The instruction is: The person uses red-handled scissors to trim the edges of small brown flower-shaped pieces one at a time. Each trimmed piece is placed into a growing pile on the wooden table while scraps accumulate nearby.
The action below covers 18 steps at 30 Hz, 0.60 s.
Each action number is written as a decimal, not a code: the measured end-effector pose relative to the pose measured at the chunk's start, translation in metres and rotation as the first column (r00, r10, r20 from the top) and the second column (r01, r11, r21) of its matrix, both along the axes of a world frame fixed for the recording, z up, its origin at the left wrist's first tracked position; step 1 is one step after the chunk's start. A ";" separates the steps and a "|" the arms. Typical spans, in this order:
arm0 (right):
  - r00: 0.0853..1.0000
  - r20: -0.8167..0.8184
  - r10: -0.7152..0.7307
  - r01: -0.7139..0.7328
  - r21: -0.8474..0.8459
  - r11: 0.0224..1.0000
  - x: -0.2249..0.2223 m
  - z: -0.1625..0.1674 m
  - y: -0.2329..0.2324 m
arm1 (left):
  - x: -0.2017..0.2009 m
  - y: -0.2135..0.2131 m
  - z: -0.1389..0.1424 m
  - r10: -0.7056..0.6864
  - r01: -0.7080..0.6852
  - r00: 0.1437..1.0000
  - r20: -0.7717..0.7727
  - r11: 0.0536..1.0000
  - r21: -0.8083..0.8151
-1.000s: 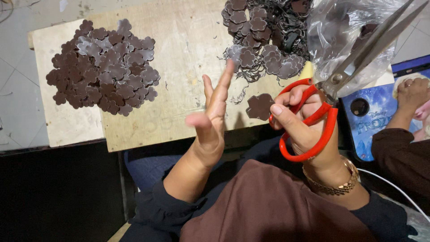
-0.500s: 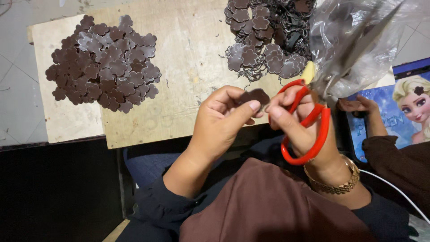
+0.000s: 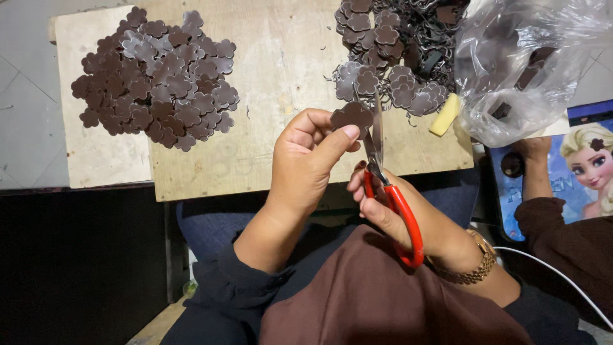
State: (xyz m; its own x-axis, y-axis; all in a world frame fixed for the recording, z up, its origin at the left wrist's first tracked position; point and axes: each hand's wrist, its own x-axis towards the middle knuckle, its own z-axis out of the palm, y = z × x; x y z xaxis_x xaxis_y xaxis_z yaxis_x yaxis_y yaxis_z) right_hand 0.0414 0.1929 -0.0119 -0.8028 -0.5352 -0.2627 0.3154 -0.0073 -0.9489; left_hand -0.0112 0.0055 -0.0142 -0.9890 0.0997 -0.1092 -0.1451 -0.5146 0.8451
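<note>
While a big pile of trimmed flower pieces (image 3: 156,76) lay done, trimming went on.
Left hand (image 3: 306,163) fingers pinched one brown flower piece (image 3: 351,115); right hand (image 3: 389,211) gripped red scissors (image 3: 393,198); an untrimmed heap (image 3: 393,57) remained on the desk (image 3: 281,57).

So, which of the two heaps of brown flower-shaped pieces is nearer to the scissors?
The right heap, at the board's top right beside the plastic bag. The scissors point up at its lower edge, while the left heap lies far across the board.

Clear plastic bag (image 3: 523,64), upper right
</note>
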 end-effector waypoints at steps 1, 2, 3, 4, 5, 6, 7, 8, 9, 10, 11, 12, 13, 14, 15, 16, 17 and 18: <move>1.000 -0.005 0.010 -0.010 0.003 1.000 0.000 0.000 0.000 | 0.000 0.000 0.000 0.003 -0.003 1.000 0.002 1.000 0.005; 1.000 -0.010 0.020 -0.020 0.006 1.000 0.000 -0.001 0.000 | 0.001 -0.001 0.000 0.008 -0.008 1.000 0.002 1.000 0.004; 0.999 -0.045 0.028 -0.027 0.022 0.999 -0.001 -0.001 0.000 | 0.001 -0.001 0.000 0.013 -0.013 1.000 0.003 1.000 0.004; 0.996 -0.079 0.035 -0.032 0.039 0.999 -0.002 -0.002 0.000 | 0.001 0.000 0.000 0.017 -0.017 1.000 0.005 1.000 0.004; 0.993 -0.112 0.042 -0.036 0.056 0.998 -0.003 -0.002 0.000 | 0.002 0.000 -0.001 0.025 -0.025 1.000 0.001 1.000 -0.003; 0.991 -0.129 0.047 -0.039 0.061 0.997 -0.004 -0.003 0.000 | 0.002 0.001 -0.001 0.032 -0.032 0.999 -0.002 0.999 -0.010; 0.988 -0.146 0.052 -0.042 0.066 0.997 -0.004 -0.003 -0.001 | 0.002 0.002 -0.001 0.039 -0.039 0.999 -0.005 0.999 -0.017; 0.985 -0.164 0.057 -0.045 0.072 0.996 -0.005 -0.003 -0.001 | 0.003 0.003 -0.001 0.044 -0.044 0.999 -0.013 0.999 -0.020; 0.986 -0.161 0.054 -0.044 0.062 0.997 -0.005 -0.003 -0.001 | 0.003 0.004 -0.001 0.049 -0.050 0.999 -0.020 0.999 -0.022; 0.986 -0.158 0.051 -0.043 0.053 0.998 -0.006 -0.003 -0.001 | 0.003 0.005 -0.001 0.054 -0.055 0.998 -0.027 0.998 -0.024; 0.987 -0.154 0.048 -0.041 0.043 0.998 -0.006 -0.003 -0.002 | 0.003 0.005 -0.001 0.057 -0.058 0.998 -0.035 0.998 -0.019; 0.983 -0.176 0.049 -0.041 0.049 0.998 -0.007 -0.003 -0.002 | 0.003 0.006 -0.001 0.059 -0.060 0.997 -0.044 0.998 -0.014; 0.979 -0.199 0.051 -0.041 0.054 0.998 -0.007 -0.004 -0.002 | 0.003 0.007 -0.002 0.062 -0.063 0.997 -0.053 0.998 -0.010; 0.974 -0.221 0.054 -0.042 0.060 0.997 -0.008 -0.004 -0.002 | 0.003 0.008 -0.002 0.066 -0.067 0.996 -0.058 0.998 -0.011; 0.978 -0.204 0.046 -0.037 0.048 0.998 -0.008 -0.004 -0.002 | 0.003 0.008 -0.002 0.070 -0.071 0.996 -0.062 0.997 -0.012; 0.982 -0.186 0.039 -0.033 0.036 0.999 -0.008 -0.005 -0.002 | 0.003 0.009 -0.002 0.074 -0.075 0.995 -0.067 0.997 -0.014; 0.985 -0.169 0.031 -0.027 0.025 0.999 -0.008 -0.006 -0.002 | 0.002 0.009 -0.003 0.073 -0.074 0.995 -0.068 0.997 -0.014; 0.988 -0.154 0.022 -0.020 0.018 1.000 -0.008 -0.006 -0.002 | 0.002 0.010 -0.003 0.073 -0.074 0.995 -0.069 0.997 -0.015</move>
